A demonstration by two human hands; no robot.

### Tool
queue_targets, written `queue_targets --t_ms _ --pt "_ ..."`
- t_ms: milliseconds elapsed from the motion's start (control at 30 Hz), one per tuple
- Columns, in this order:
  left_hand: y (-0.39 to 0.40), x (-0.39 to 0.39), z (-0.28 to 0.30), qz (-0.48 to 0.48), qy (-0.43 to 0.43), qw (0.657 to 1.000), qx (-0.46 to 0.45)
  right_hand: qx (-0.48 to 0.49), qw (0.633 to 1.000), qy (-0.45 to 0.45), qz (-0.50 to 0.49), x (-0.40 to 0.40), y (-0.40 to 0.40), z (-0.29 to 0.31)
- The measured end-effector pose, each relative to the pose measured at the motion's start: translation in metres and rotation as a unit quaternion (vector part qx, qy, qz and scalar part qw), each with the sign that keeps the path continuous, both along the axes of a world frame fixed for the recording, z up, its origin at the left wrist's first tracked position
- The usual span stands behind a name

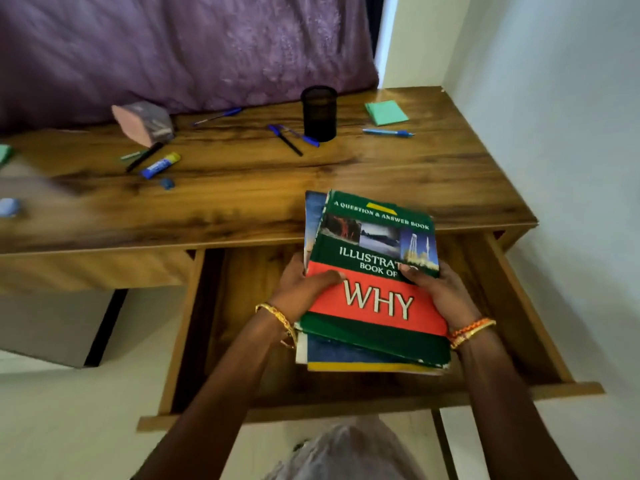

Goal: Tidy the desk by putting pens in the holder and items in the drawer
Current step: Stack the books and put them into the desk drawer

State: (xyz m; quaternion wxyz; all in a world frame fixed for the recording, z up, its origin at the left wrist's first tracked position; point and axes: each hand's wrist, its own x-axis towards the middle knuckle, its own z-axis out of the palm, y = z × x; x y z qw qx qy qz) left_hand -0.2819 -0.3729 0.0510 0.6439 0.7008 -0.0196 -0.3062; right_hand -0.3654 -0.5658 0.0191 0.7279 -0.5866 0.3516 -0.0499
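Observation:
A stack of books [374,299], topped by a green and red one reading "WHY", hangs over the open wooden drawer [242,341]. My left hand [304,285] grips its left edge and my right hand [440,292] grips its right edge. The black mesh pen holder [319,112] stands on the desk [242,209] at the back and looks empty. Blue pens lie around it: one behind to the left [218,116], one to the right [388,132], and a blue and a black pen crossed beside it [291,136].
A pink-grey pouch [143,123], a black pen [143,157], a glue stick [160,165], a small blue eraser [167,183] and a pale blue item [8,206] lie at the desk's left. Green sticky notes [386,112] sit back right. A white wall stands on the right.

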Motion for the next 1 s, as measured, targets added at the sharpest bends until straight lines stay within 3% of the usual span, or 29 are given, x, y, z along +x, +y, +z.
queue_targets --t_ms 200,467,633,767,900,1000 --pt "0.07 -0.038 -0.027 -0.033 0.005 0.999 0.017 0.001 0.997 0.078 0.018 -0.035 0.064 -0.032" --pt "0.107 -0.033 -0.07 -0.003 0.099 0.989 0.108 -0.002 0.979 0.176 0.099 -0.015 0.103 -0.06" --pt "0.106 -0.007 -0.076 0.016 0.058 0.99 0.128 -0.06 0.973 0.193 0.109 0.033 0.106 -0.064" --pt "0.109 0.012 -0.089 -0.031 0.021 0.98 0.195 -0.071 0.966 0.209 0.132 0.069 0.118 -0.074" --pt "0.113 0.019 -0.111 -0.12 -0.066 0.946 0.293 -0.05 0.974 0.177 0.131 0.122 0.108 -0.155" --pt "0.119 0.021 -0.119 -0.181 -0.141 0.882 0.411 -0.012 0.986 0.152 0.074 0.13 0.135 -0.124"
